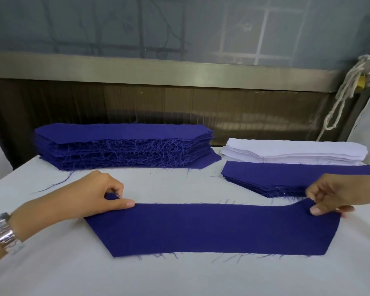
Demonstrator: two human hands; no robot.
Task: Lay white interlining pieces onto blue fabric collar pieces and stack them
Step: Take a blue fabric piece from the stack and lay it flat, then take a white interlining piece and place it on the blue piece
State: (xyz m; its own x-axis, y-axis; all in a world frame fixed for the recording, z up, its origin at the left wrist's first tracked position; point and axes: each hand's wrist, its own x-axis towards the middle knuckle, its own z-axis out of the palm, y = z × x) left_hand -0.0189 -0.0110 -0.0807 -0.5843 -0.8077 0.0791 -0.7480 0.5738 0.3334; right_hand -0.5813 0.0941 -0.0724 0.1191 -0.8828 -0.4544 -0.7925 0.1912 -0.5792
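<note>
One long dark blue fabric collar piece (212,228) lies flat on the white cloth-covered bench (73,274), near the person. The left hand (98,194) pinches its far left corner between thumb and curled fingers. The right hand (338,194) pinches the far right corner, lifting it a little. Behind, on the left, stands a tall stack of blue collar pieces with frayed threads (124,146). On the right, a stack of white interlining pieces (293,151) rests on the far part of a lower stack of blue pieces (286,178). A silver wristwatch (2,231) is on the left wrist.
</note>
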